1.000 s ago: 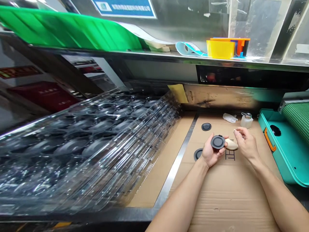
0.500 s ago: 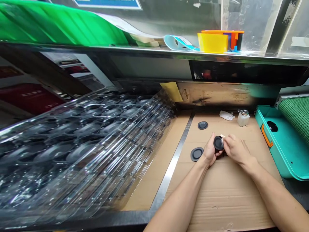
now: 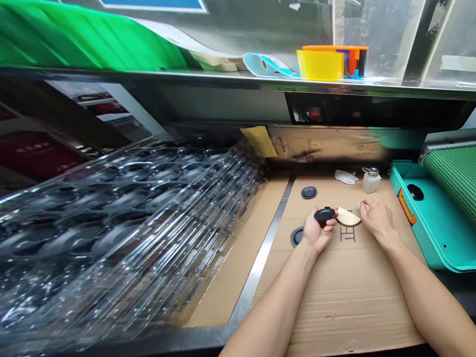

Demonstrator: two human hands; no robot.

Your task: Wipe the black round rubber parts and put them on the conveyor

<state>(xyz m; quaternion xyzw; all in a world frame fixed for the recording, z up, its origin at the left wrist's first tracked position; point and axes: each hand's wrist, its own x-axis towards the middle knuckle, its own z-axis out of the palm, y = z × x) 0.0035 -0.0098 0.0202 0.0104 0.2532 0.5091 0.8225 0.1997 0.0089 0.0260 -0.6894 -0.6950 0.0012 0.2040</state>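
In my left hand (image 3: 316, 237) is a small round black case part (image 3: 325, 214), held tilted by its edge between thumb and fingers, a little tab at its top. A cream half-round pad (image 3: 348, 218) lies on the cardboard between my two hands. My right hand (image 3: 377, 218) is closed just right of the pad, its fingertips pinched on a small white piece, mostly hidden. One flat black round part (image 3: 308, 193) lies beyond my left hand; another black round part (image 3: 296, 237) is partly covered by that hand.
Stacked clear plastic trays (image 3: 148, 233) fill the left side. A teal bin (image 3: 433, 248) with a black round piece (image 3: 415, 192) stands at the right, beside a green belt (image 3: 455, 171). Behind my hands are a pump bottle (image 3: 371, 180) and crumpled white wipe (image 3: 345, 176). A shelf (image 3: 223, 74) runs above.
My hands have moved apart; the right has drawn away from the black part. The left has tipped that part flatter. The cream pad, mostly hidden before, now shows between them.
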